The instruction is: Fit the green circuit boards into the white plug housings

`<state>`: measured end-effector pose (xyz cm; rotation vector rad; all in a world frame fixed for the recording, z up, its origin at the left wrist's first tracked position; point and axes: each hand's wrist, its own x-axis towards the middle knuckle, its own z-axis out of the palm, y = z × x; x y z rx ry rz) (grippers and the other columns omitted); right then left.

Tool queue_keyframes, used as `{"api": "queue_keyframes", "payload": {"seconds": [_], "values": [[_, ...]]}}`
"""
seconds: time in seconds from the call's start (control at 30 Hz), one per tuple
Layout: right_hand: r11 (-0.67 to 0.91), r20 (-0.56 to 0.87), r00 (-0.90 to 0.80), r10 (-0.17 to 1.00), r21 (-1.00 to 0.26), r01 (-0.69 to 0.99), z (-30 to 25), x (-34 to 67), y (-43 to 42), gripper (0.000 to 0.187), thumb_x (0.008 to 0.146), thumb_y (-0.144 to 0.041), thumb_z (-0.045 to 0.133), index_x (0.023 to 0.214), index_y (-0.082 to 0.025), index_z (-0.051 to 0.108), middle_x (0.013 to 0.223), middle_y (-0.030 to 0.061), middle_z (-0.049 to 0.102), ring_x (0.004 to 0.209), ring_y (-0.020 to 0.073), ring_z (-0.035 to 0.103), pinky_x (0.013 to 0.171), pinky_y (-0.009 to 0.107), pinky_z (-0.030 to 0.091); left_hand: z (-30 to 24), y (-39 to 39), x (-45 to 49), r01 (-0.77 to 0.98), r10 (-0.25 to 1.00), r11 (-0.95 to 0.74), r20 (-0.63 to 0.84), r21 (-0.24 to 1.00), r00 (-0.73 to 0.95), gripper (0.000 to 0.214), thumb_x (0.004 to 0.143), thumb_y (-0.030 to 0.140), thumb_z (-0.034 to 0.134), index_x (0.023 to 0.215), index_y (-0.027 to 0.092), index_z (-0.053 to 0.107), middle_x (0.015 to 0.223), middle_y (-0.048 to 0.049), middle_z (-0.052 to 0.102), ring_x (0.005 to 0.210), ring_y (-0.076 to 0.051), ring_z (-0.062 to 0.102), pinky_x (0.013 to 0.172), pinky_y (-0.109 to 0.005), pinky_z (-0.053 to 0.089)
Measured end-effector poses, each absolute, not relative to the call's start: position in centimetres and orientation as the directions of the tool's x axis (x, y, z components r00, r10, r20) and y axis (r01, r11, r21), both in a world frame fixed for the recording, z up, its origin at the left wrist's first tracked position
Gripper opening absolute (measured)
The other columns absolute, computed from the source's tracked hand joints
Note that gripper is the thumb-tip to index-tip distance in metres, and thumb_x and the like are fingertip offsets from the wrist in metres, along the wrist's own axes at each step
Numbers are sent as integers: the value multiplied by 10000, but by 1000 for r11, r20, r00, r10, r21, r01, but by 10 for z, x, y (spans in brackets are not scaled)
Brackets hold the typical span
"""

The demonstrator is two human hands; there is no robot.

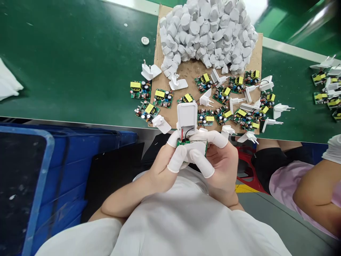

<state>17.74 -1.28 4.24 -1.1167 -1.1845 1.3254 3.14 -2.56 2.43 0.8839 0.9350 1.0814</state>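
Both my hands wear white finger cots and meet in front of my chest. Between them is a green circuit board [182,143], its edge pinched by my left hand [167,163] and my right hand [221,160]. A red and a black wire run from the board to a white plug cover [187,115] standing up beyond it. A small pale grey-white piece [195,146] lies against the board under my fingers, partly hidden. Just past my hands, circuit boards with yellow transformers [163,97] and white plug covers [178,82] lie on cardboard.
A big heap of pale grey-white lumps [207,32] covers the back of the cardboard sheet [191,73] on the green table [80,64]. Blue crates [66,170] stand to my left. At right sits another person [314,188], near more boards [319,77].
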Motion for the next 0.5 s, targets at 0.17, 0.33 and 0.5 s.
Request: {"api": "queue_keyframes", "payload": {"seconds": [0.17, 0.33, 0.5], "values": [[-114, -90, -140, 986, -978, -177, 46, 182, -13, 237, 923, -442, 882, 1074, -275, 808, 928, 24, 786, 789, 205, 744, 686, 315, 657, 26, -26, 28, -409, 955, 210, -97, 888, 280, 505, 1060, 481, 656, 1520, 271, 653, 1194, -114, 762, 756, -167, 656, 724, -301, 601], [-145, -130, -87, 988, -970, -196, 45, 182, -16, 252, 958, -423, 852, 1154, -268, 824, 927, 32, 791, 705, 187, 704, 656, 323, 657, 26, -24, 27, -443, 953, 186, -51, 877, 298, 437, 1077, 408, 654, 1500, 298, 657, 1136, -73, 752, 763, -137, 668, 719, -246, 608], [-136, -97, -216, 972, -976, -173, 42, 185, -15, 361, 932, -454, 878, 1238, -276, 812, 1102, 58, 831, 918, 255, 796, 802, 376, 704, 22, -30, 23, -443, 932, 340, -232, 830, 280, 524, 1067, 500, 653, 1543, 282, 624, 1417, -128, 721, 1179, -273, 736, 898, -324, 661]]}}
